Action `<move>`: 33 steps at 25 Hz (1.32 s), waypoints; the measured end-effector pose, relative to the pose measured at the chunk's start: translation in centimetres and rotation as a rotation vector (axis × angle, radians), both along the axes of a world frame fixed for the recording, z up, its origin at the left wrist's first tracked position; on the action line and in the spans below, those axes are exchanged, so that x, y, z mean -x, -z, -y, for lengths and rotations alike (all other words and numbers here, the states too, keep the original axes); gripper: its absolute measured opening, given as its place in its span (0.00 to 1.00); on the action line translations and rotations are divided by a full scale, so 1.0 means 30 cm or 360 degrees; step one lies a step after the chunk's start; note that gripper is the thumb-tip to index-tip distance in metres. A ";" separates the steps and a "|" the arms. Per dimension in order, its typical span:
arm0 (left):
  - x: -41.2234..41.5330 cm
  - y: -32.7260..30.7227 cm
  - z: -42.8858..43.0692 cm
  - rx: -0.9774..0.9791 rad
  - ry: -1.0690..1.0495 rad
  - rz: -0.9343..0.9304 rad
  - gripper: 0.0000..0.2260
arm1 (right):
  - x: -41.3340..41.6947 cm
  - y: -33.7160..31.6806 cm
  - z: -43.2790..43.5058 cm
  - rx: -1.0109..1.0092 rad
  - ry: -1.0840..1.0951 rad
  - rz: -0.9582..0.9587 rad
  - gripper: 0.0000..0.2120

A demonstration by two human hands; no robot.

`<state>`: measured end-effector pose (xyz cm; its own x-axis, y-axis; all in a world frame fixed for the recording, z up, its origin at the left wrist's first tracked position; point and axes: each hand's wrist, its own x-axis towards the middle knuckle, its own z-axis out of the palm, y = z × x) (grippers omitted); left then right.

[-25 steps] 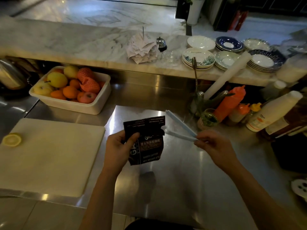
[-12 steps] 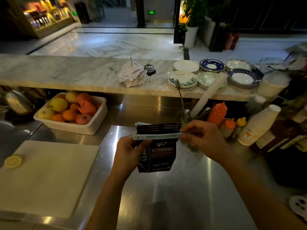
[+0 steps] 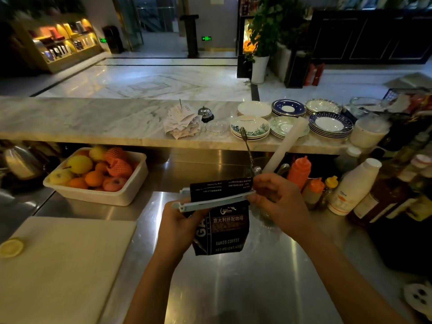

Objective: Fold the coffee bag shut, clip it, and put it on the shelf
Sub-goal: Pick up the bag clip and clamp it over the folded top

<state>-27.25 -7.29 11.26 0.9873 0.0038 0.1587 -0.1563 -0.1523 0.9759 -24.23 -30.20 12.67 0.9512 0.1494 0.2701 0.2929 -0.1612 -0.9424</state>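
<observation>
Clamping pale bag clip (image 3: 216,201) across folded top of black coffee bag (image 3: 221,226), held above steel counter (image 3: 257,288).
Left hand (image 3: 178,228) closed around bag's left edge and clip's hinge end; right hand (image 3: 279,202) pinched together on clip's other end. White tub (image 3: 121,197) at 10 o'clock of bag holds oranges, apples, yellow fruit, some in orange net. Saucer stacks (image 3: 330,125) at 1 o'clock on marble ledge. Orange squeeze bottle (image 3: 298,170) at 2 o'clock. Cutting board (image 3: 60,265) at 8 o'clock, lemon slice (image 3: 11,247) on its left edge.
</observation>
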 end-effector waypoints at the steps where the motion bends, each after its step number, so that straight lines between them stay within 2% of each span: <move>1: 0.004 -0.004 0.002 -0.0001 0.0012 0.0014 0.16 | 0.005 0.001 -0.008 -0.0028 -0.0028 -0.0010 0.13; 5: 0.017 -0.011 0.032 0.0074 -0.0021 0.0043 0.10 | 0.039 0.006 -0.042 -0.0314 0.0014 0.0001 0.13; 12: 0.018 -0.022 0.054 0.0131 -0.0086 0.0020 0.03 | 0.076 0.027 -0.079 -0.0543 0.0052 -0.0016 0.12; 18: 0.034 -0.038 0.078 0.0107 -0.0063 0.0078 0.06 | 0.089 0.020 -0.098 -0.0590 0.0134 0.0015 0.12; 22: 0.030 -0.035 0.090 0.0227 -0.0053 0.0006 0.13 | 0.089 0.015 -0.103 -0.0650 0.0245 0.0091 0.12; 25: 0.027 -0.036 0.089 0.0327 -0.0013 -0.0013 0.13 | 0.095 0.026 -0.109 -0.0730 0.0322 0.0072 0.12; 30: 0.027 -0.047 0.070 0.0483 0.0117 0.0096 0.22 | 0.101 0.029 -0.106 -0.0728 0.0399 0.0085 0.13; 33: 0.025 -0.057 0.064 0.0522 -0.0007 0.0184 0.17 | 0.093 0.018 -0.097 -0.0697 0.0431 0.0108 0.13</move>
